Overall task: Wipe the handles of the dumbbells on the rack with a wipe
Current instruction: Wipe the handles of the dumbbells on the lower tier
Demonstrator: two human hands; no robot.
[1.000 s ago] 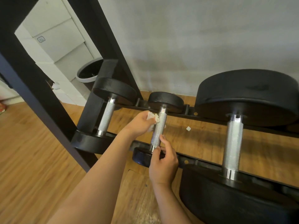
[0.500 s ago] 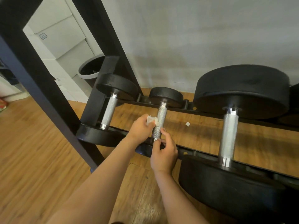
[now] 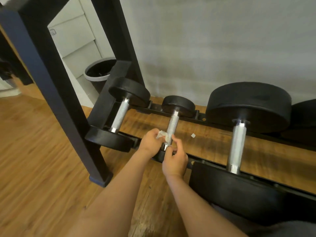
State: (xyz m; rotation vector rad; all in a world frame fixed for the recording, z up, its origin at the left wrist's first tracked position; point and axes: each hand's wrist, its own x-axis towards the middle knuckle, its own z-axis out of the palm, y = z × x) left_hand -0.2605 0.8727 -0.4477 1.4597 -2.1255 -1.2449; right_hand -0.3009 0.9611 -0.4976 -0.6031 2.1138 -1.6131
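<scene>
Middle handle (image 3: 172, 127), head view: knurled steel bar of the smallest dumbbell. It lies across the two rails of the rack (image 3: 201, 117), one black head on the far rail, the other on the near rail under the hands. Lying like this, the bar spans the gap clear of the floor (image 3: 34, 151), so it can be reached from both sides.

- Wipe (image 3: 161, 134): small crumpled white wad, pressed to the left side of the bar's near end.
- Left hand (image 3: 150, 142): fingers bunched and pinched on the wipe, knuckles up, forearm coming in from near left. Judged the working hand.
- Right hand (image 3: 174, 159): thumb and curled forefinger close on the bar's near end by the chrome collar, other fingers loosely folded. Likely steadying the bar so it does not roll under the rubbing; the frame is a little blurred here.
- Left handle (image 3: 119, 117) and right handle (image 3: 236, 147), the latter on the largest dumbbell: no hand on either.
- Bin (image 3: 102, 77) at far left by the wall; small white scrap (image 3: 193, 135) on the floor between the rails, right of the middle handle
</scene>
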